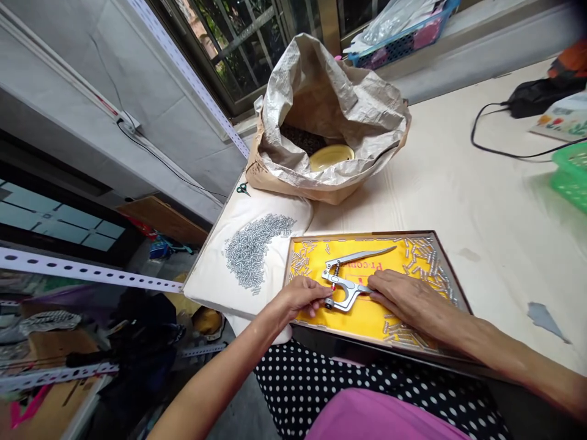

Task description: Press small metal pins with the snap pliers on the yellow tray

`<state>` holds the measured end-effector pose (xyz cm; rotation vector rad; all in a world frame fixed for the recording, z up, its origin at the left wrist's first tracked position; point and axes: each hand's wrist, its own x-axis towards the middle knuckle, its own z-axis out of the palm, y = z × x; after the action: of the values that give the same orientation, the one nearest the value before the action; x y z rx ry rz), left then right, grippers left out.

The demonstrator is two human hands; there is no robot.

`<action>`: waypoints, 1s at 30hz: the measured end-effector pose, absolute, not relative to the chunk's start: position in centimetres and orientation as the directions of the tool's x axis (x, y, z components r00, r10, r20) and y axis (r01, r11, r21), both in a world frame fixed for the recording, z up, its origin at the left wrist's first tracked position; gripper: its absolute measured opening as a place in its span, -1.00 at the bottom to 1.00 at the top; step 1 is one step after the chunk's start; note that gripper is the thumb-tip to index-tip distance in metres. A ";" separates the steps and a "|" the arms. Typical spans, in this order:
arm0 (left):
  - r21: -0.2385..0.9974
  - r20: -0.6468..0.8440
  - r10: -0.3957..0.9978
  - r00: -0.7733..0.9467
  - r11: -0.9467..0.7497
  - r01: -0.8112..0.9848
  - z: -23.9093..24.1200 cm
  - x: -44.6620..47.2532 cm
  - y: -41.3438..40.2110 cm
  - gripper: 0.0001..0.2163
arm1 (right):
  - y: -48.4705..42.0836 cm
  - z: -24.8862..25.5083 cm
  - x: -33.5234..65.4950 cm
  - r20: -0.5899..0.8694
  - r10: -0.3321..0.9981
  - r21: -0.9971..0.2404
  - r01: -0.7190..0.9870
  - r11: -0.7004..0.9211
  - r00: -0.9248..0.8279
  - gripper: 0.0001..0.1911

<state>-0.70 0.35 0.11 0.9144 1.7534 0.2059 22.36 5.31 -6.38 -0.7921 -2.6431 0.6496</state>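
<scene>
Snap-fastener pliers (351,296) with silver handles lie over a shallow tray (452,275) lined with yellow, printed material. Their handles are spread apart, with a dark coil spring between them. My right hand (413,299) is closed on the end of the lower handle. At the jaw end, my left hand (302,296) has thumb and fingertips pinched together; whatever is between them is too small to make out. Small metal springs (426,256) lie along the tray's right side, with more in the other corners.
A heap of small metal springs (257,247) lies on the pale table left of the tray. Behind stands an open woven sack (293,180) with a yellow dish (332,157) inside. Green-handled scissors (243,189) lie near the left edge. A green basket (573,177) stands at right.
</scene>
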 end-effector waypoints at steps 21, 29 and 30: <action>0.645 -0.269 0.960 -0.076 0.239 0.726 0.0 2.1 -2.6 -0.85 | 1.7 -4.2 24.8 0.390 0.541 -0.336 0.431 0.837 -0.745 -0.77; 0.659 -0.746 0.632 0.209 0.745 0.100 0.7 0.3 -1.5 -0.58 | 2.7 -3.4 25.9 0.345 0.607 -0.602 0.327 0.728 -0.716 -0.82; 0.673 -0.739 0.655 0.155 0.722 0.159 0.7 0.6 -1.6 -0.61 | 2.7 -3.4 25.8 0.354 0.600 -0.577 0.337 0.744 -0.718 -0.82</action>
<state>0.63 -1.63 0.68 0.7297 1.3977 0.4047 25.77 2.68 -3.40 -0.7062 -2.4105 0.6574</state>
